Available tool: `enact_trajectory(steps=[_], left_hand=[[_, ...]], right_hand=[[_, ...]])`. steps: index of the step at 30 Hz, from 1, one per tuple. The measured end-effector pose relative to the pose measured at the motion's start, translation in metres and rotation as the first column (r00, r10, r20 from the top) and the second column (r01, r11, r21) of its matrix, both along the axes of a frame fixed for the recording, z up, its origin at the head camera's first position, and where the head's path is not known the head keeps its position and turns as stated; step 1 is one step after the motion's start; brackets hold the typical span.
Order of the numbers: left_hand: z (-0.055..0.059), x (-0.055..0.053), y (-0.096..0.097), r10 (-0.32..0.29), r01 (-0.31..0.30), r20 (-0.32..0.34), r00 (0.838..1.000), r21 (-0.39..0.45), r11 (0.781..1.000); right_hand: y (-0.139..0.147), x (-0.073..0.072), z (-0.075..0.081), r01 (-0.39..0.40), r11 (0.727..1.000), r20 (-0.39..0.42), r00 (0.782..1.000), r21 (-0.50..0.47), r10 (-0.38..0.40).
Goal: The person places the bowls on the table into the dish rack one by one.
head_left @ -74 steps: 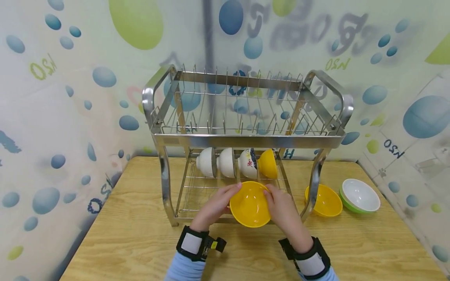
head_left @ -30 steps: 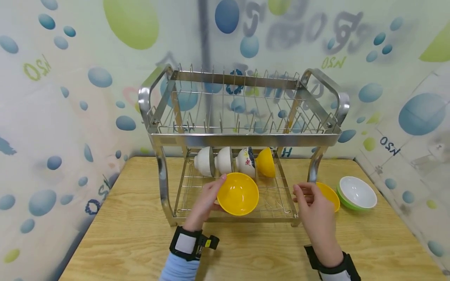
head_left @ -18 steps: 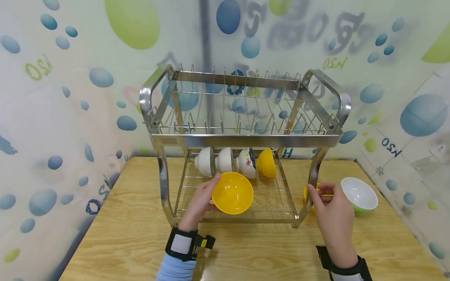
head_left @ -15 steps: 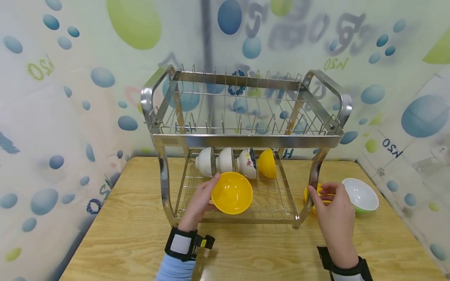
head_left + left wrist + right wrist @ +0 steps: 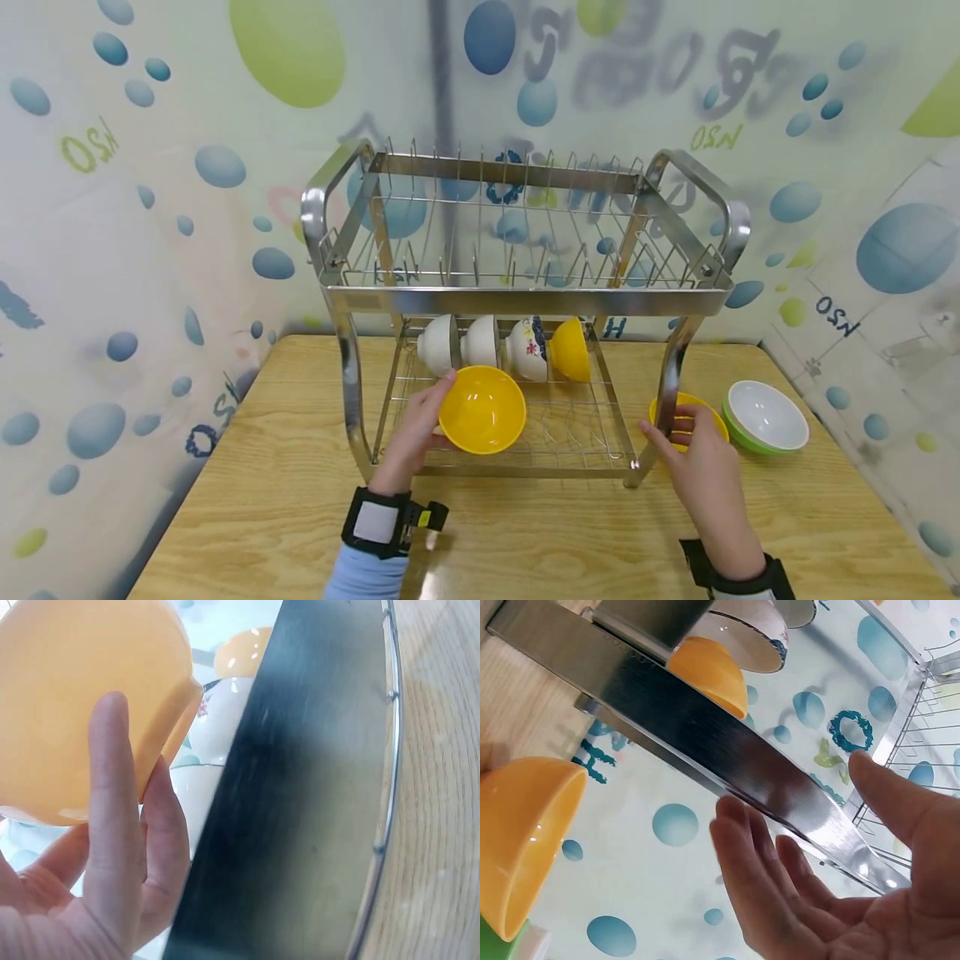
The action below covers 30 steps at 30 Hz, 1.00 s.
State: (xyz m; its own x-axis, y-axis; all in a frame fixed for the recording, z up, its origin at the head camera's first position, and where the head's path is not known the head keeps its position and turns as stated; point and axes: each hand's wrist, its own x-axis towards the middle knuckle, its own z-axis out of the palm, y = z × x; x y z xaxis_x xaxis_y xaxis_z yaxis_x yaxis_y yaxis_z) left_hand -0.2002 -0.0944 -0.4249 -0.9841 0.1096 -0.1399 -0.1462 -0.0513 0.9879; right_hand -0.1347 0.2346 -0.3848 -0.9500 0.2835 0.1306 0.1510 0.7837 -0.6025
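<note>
Tilted over the lower tier, a yellow bowl (image 5: 482, 410) has its inside facing me in the head view. My left hand (image 5: 411, 433) grips it at its left side, with fingers under its outside, as the left wrist view shows. My right hand (image 5: 705, 471) is at the right front leg (image 5: 670, 375) of the metal dish rack (image 5: 525, 300). Its thumb and loosely bent fingers lie apart on either side of that leg in the right wrist view; a firm hold does not show. Another yellow bowl (image 5: 716, 421) stands on the table behind this hand, partly hidden.
Along the back of the lower tier, two white bowls (image 5: 442, 346), a flower-patterned bowl (image 5: 528, 354) and a yellow bowl (image 5: 573, 352) stand on their sides. A white bowl with a green outside (image 5: 768, 417) is at the right on the wooden table (image 5: 247, 500).
The right hand has let go of the held bowl and gone right to the rack's leg, its thumb lately shifting slightly left and down. The left hand has carried the bowl left.
</note>
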Motion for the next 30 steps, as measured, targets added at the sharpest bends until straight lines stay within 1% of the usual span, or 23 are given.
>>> enact_trajectory(steps=[4, 9, 12, 17, 20, 21, 23, 24, 25, 26, 28, 30], left_hand=[[-0.001, 0.000, -0.005, 0.012, -0.012, 0.009, 1.000, -0.005, 1.000], [0.000, 0.000, -0.010, 0.004, -0.004, -0.016, 1.000, 0.006, 1.000], [0.001, 0.001, -0.012, 0.017, -0.017, -0.026, 1.000, -0.007, 1.000], [0.004, 0.003, -0.014, 0.082, -0.086, -0.048, 0.995, -0.073, 0.994], [0.008, 0.004, -0.013, 0.128, -0.136, -0.073, 0.989, -0.119, 0.984], [0.010, 0.004, -0.013, 0.145, -0.157, -0.090, 0.985, -0.150, 0.976], [0.013, 0.005, -0.012, 0.176, -0.205, -0.138, 0.975, -0.236, 0.950], [0.014, 0.006, -0.011, 0.187, -0.231, -0.171, 0.967, -0.285, 0.930], [0.016, 0.007, -0.010, 0.197, -0.260, -0.210, 0.958, -0.338, 0.905], [0.017, 0.007, -0.010, 0.208, -0.298, -0.257, 0.944, -0.388, 0.873], [0.020, 0.009, -0.008, 0.222, -0.374, -0.346, 0.912, -0.476, 0.796], [0.023, 0.010, -0.007, 0.229, -0.443, -0.418, 0.879, -0.537, 0.718]], right_hand=[[0.002, 0.001, -0.004, -0.040, 0.999, 0.023, 0.999, 0.017, 0.039], [0.004, 0.000, -0.005, -0.062, 0.998, 0.043, 0.997, 0.017, 0.062], [0.004, -0.001, -0.005, -0.072, 0.997, 0.045, 0.996, 0.009, 0.072], [0.003, -0.001, -0.007, -0.084, 0.996, 0.031, 0.996, 0.013, 0.084], [0.002, -0.002, -0.007, -0.088, 0.996, 0.030, 0.996, 0.013, 0.087], [0.002, -0.002, -0.007, -0.089, 0.996, 0.035, 0.995, 0.008, 0.088], [0.002, -0.002, -0.007, -0.091, 0.996, 0.049, 0.995, -0.005, 0.091], [0.002, -0.002, -0.007, -0.092, 0.996, 0.055, 0.994, -0.011, 0.092], [0.002, -0.003, -0.006, -0.093, 0.996, 0.061, 0.994, -0.017, 0.094], [0.002, -0.003, -0.006, -0.093, 0.995, 0.066, 0.993, -0.020, 0.094], [0.002, -0.003, -0.006, -0.092, 0.995, 0.072, 0.993, -0.023, 0.093], [0.002, -0.003, -0.007, -0.091, 0.996, 0.073, 0.993, -0.021, 0.092]])
